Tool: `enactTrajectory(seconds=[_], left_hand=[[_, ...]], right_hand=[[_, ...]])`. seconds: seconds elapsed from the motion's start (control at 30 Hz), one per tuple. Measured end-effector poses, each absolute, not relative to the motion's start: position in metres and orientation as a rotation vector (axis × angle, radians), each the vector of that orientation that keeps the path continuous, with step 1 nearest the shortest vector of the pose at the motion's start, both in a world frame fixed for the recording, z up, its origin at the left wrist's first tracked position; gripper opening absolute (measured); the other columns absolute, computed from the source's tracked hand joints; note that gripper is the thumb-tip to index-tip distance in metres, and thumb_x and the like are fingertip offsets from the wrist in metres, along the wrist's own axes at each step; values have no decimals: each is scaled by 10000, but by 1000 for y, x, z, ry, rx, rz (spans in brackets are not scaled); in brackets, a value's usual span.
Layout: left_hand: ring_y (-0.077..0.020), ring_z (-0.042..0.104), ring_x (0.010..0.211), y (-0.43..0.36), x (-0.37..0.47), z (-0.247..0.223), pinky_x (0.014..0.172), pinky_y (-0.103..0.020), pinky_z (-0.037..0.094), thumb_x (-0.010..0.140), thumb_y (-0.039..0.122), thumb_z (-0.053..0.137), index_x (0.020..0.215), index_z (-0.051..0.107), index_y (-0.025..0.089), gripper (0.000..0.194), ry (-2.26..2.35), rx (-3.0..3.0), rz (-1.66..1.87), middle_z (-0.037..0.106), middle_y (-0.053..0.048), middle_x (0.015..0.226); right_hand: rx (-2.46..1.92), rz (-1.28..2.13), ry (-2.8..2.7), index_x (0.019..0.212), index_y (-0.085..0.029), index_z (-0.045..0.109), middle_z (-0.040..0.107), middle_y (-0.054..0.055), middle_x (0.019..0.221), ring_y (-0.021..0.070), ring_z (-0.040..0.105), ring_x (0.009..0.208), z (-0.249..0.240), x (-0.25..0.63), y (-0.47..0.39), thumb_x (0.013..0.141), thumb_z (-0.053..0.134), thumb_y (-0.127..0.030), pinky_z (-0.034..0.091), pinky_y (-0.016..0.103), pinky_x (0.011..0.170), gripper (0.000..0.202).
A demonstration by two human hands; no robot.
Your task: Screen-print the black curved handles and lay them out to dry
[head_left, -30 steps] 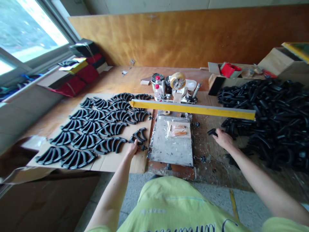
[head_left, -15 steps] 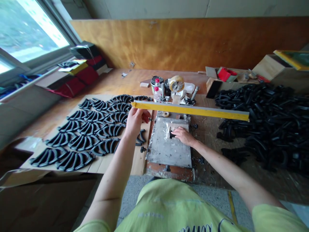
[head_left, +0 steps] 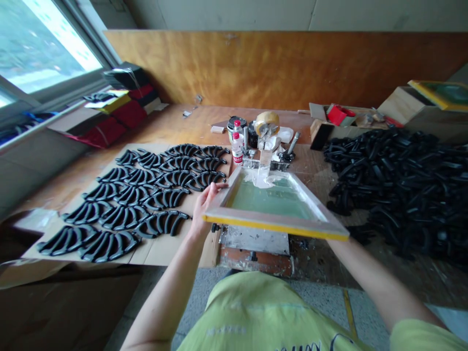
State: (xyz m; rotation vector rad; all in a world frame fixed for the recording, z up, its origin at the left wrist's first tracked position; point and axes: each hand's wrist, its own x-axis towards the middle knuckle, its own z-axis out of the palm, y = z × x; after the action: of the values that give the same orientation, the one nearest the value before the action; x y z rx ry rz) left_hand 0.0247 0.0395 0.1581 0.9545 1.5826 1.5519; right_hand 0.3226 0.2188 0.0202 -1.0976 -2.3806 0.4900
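Note:
A screen-printing frame (head_left: 276, 224) with yellow tape along its front edge hangs tilted over the metal base plate (head_left: 256, 240). My left hand (head_left: 204, 207) grips its left side near the front corner. Greenish mesh (head_left: 263, 201) fills the frame, and white ink (head_left: 263, 181) lies towards its back. A clear scraper-like blade (head_left: 265, 160) stands in that ink. My right forearm (head_left: 360, 263) runs under the frame's right front corner. The frame hides my right hand, its fingers and most of the plate.
Rows of curved black parts (head_left: 126, 214) lie on cardboard (head_left: 149, 249) at left. A heap of similar black parts (head_left: 395, 185) covers the right. Behind the frame stand red-capped bottles (head_left: 237, 151), a tape roll (head_left: 266, 122) and a can (head_left: 231, 127). Boxes (head_left: 113, 124) line the window side.
The frame's front edge has come down from a raised, edge-on position, and its mesh now shows. My left hand has lowered with it. My right hand, earlier on a black piece on the plate, is now hidden.

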Motion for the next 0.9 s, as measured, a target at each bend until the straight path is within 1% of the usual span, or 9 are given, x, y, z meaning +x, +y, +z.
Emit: enactTrajectory(seconds=[0.1,0.17,0.23,0.3,0.37,0.47,0.6,0.7,0.9], left_hand=[[-113,527,534,14,23,114,466,-207,383,757,634,619,1008,706,149,552,1634,841,1311,642,-16,700],[-119,541,546,4,24,80,484,-207,403,729,598,664,1199,635,167,639,1635,775,1220,632,1,692],[-127,565,576,1,24,46,524,-215,437,729,561,674,1382,488,184,777,1629,737,1195,633,12,704],[-125,573,590,2,24,20,547,-218,450,742,533,667,1447,404,196,825,1648,732,1187,636,16,719],[-120,577,596,4,22,2,550,-215,447,752,525,659,1439,420,201,796,1672,736,1173,648,9,745],[-129,598,640,4,19,-8,574,-219,459,765,538,647,1410,461,201,751,1678,741,1148,672,-10,795],[-153,624,722,2,19,-7,632,-238,485,785,546,628,1393,481,188,720,1690,755,1137,691,-36,859],[-156,623,715,2,21,0,627,-240,484,774,543,640,1362,512,176,705,1691,751,1154,690,-38,845],[-152,618,661,1,21,7,582,-233,471,752,563,655,1364,502,184,736,1653,729,1165,686,-24,805]], right_hand=[[-1247,361,-2229,1128,-156,670,658,140,1065,290,603,1010,46,336,248,909,458,-238,456,510,956,315],[-1201,269,-2199,1231,-148,612,585,162,1228,294,552,1131,63,314,261,873,544,-242,428,479,1016,377],[-1076,200,-2279,1312,-160,543,504,156,1334,295,480,1228,74,275,266,810,657,-232,396,449,1058,520],[-1019,180,-2436,1266,-162,561,547,143,1265,286,496,1192,78,237,264,778,695,-191,415,418,1019,507],[-1063,186,-2601,1126,-151,622,635,121,1086,259,560,1055,75,212,256,797,661,-152,448,366,920,332],[-1059,160,-2762,943,-132,653,673,115,915,234,587,914,66,212,233,847,573,-131,437,324,822,125],[-591,243,-2912,852,-149,657,668,94,859,217,577,878,68,240,207,855,511,-93,409,302,762,157],[-431,382,-2929,793,-184,655,653,50,797,197,570,812,75,247,205,847,559,-129,392,285,716,123],[-599,271,-2756,875,-163,663,634,98,903,238,541,933,57,247,195,858,496,-78,421,328,794,188]])
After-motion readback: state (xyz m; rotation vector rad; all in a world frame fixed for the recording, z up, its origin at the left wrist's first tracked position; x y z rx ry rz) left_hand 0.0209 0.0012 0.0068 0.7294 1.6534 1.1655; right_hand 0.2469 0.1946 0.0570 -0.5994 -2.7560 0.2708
